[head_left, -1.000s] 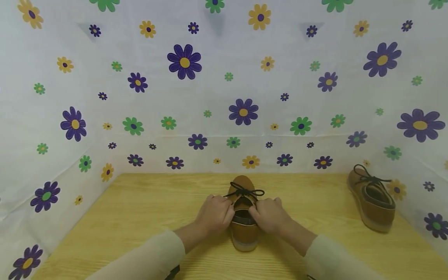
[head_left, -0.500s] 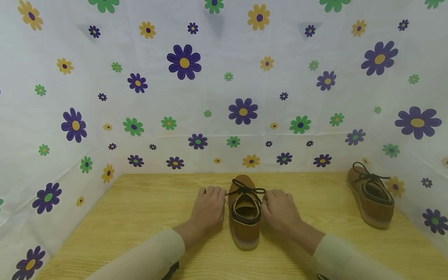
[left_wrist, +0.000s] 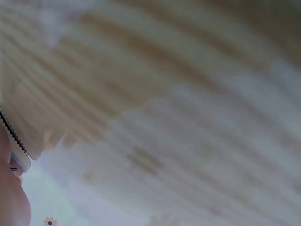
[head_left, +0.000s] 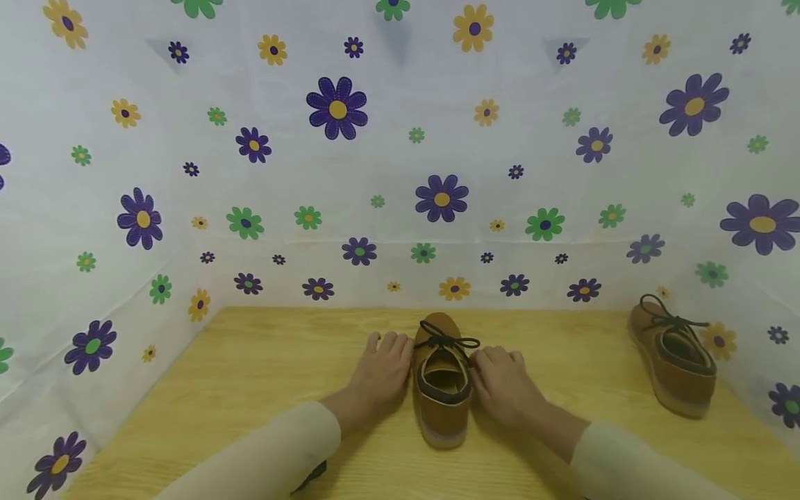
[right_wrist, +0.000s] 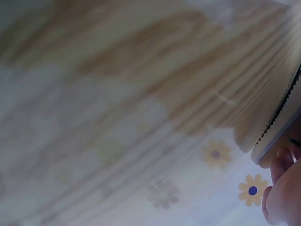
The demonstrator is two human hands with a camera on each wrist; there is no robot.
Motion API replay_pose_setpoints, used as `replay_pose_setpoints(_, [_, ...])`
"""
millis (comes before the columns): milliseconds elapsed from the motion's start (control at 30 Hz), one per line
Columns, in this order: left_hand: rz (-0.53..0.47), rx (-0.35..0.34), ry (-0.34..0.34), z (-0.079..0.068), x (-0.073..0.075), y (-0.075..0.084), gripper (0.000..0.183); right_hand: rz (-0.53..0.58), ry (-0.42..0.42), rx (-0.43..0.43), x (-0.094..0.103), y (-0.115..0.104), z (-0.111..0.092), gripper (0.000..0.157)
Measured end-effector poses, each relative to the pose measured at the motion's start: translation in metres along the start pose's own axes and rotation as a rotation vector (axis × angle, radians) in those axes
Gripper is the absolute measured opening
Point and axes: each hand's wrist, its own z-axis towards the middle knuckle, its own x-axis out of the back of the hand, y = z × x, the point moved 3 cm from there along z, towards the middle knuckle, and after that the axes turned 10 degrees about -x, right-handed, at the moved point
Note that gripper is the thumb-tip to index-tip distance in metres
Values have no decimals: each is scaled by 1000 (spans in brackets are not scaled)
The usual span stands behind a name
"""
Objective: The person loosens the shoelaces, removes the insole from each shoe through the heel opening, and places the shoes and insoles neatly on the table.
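The shoe (head_left: 445, 398) stands on the table (head_left: 269, 368) between left hand (head_left: 382, 369) and right hand (head_left: 505, 384), whose grip I cannot tell from above, and should handle light, stiff-soled, softer higher up, best held low, clear of the laces (head_left: 445, 341).

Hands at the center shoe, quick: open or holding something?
Left hand: open, left of the center shoe.
Right hand: loosely curled at that shoe's right side; grip can't be told.

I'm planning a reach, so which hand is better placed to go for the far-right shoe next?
Probably the right hand: it is beside the middle shoe, on the side facing the far-right shoe. The left hand is on the opposite side and would likely have to reach across.
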Motion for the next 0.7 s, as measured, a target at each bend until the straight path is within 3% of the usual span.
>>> replay_pose_setpoints(133, [-178, 51, 12, 2, 0, -2, 30, 15, 9, 14, 0, 1, 1, 10])
replay_pose_setpoints(233, [-242, 46, 54, 1, 0, -4, 25, 30, -4, 4, 1, 5, 1, 10])
replay_pose_setpoints(500, [-203, -33, 147, -1, 4, -5, 21, -20, 48, 73, 7, 9, -2, 8])
replay_pose_setpoints(700, [-206, -17, 152, -2, 2, -6, 21, -71, 98, 136, 9, 8, -3, 8])
